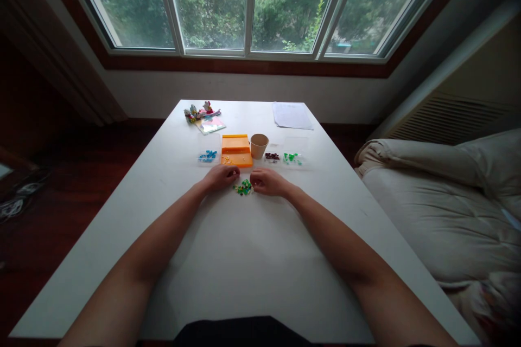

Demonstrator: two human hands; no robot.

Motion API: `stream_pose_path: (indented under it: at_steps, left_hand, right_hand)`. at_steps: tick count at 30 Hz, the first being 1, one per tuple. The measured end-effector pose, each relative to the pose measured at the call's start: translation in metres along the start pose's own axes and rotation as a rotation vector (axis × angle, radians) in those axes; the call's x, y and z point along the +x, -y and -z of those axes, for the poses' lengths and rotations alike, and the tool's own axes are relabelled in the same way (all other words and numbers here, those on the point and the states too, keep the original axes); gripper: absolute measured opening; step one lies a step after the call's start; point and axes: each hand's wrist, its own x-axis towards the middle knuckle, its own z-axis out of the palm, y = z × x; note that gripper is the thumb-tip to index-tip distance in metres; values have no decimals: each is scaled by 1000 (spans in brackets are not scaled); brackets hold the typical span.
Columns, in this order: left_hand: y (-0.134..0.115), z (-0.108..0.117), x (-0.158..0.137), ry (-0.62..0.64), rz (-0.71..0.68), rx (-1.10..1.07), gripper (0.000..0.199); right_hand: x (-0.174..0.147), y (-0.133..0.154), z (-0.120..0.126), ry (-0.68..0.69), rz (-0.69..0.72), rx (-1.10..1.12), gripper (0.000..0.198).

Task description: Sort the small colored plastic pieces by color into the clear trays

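Observation:
A small pile of mixed green, yellow and dark pieces (244, 187) lies on the white table between my hands. Left of the pile, my left hand (222, 175) rests near the front of an orange box (236, 143), its fingers curled together. On the other side, my right hand (266, 181) touches the pile's right edge with bent fingers. Whether either hand pinches a piece is too small to make out. The orange box lies opened out, with a few pale yellow pieces in its near half.
Behind my hands stand a brown paper cup (259, 146) and clear trays of blue pieces (208, 156), dark red pieces (272, 156) and green pieces (292, 158). Small figures (195, 113), a booklet (210, 124) and paper sheets (292, 115) lie farther back. A sofa (443, 200) flanks the table's right.

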Motion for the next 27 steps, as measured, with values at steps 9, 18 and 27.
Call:
stream_pose_path:
  at_steps: [9,18,27]
  left_hand:
    - [-1,-1,0,-10,4,4,21]
    - [-3,1,0,-13,10,-1,20]
    - [-3,1,-1,-10,9,4,21]
  right_hand:
    - [1,-1,-5,-18,-37,-69,8]
    - [1,-2,-5,-17,-14,-75,5]
    - [1,-11,-11,-89,-20,-27,7]
